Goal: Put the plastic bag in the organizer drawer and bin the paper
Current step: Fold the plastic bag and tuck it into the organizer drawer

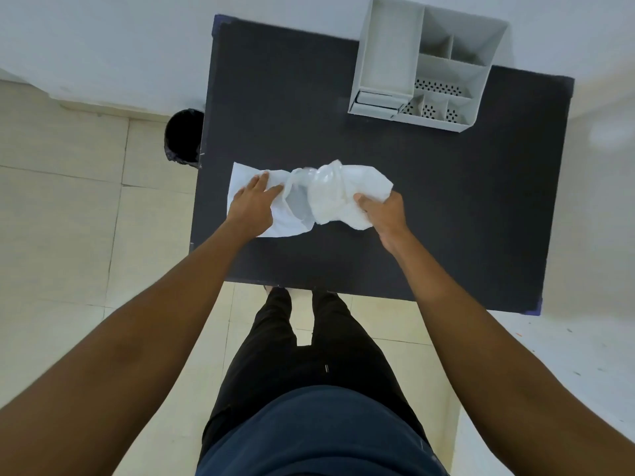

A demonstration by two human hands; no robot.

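Observation:
A white sheet of paper lies near the left edge of the dark table. My left hand rests flat on it, fingers spread. A crumpled translucent plastic bag lies partly over the paper's right side. My right hand grips the bag's right end. The grey desk organizer stands at the table's far right corner, with a small drawer at its lower left front. A black bin stands on the floor beside the table's left edge.
The organizer has several open compartments, some with perforated bottoms. Tiled floor surrounds the table. My legs stand at the table's near edge. A white wall runs behind the table.

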